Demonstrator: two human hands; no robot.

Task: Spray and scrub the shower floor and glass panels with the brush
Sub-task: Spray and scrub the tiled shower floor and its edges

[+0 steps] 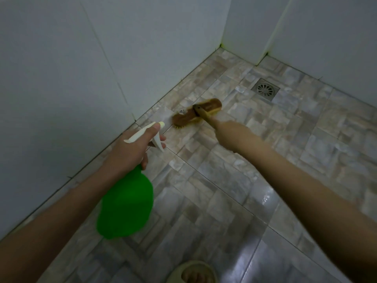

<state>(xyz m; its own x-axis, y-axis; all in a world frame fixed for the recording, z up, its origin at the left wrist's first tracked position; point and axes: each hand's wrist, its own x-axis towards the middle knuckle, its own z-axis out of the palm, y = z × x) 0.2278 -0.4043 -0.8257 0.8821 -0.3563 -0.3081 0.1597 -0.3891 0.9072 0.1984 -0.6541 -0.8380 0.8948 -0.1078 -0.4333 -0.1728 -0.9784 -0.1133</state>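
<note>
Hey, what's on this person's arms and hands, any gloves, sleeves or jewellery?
Nothing worn shows. The left hand and right hand are bare, with no gloves and no ring visible. The left forearm and right forearm are bare to the frame's edge: no sleeves, watch or bracelet. The right hand is blurred, so small details there cannot be told.
</note>
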